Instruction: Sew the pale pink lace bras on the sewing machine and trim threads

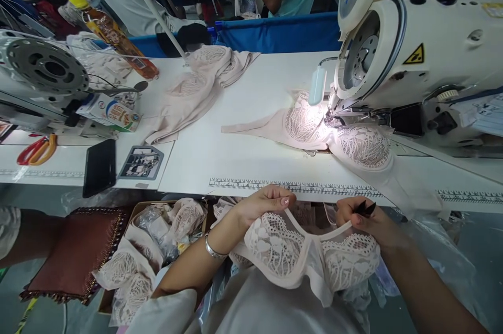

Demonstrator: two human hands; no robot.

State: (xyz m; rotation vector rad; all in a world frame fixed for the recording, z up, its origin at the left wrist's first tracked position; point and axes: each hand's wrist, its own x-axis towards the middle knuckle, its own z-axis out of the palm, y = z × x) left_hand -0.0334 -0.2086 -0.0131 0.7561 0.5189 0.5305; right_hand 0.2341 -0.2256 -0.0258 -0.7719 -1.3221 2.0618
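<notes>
A pale pink lace bra hangs between my two hands over my lap, its cups facing up toward me. My left hand is closed, pinching the upper edge of one cup. My right hand is closed on the upper edge of the other cup. Dark pointed blades, seemingly thread snips, stick out of that same hand; their handle is hidden. Beyond my hands, a second lace bra lies under the lit needle area of the sewing machine, one cup on each side of it.
More pink pieces lie on the white table. A phone, red-and-orange scissors and a tilted drink bottle are at left. Beside my lap stands a box of bras. People work behind the blue cloth.
</notes>
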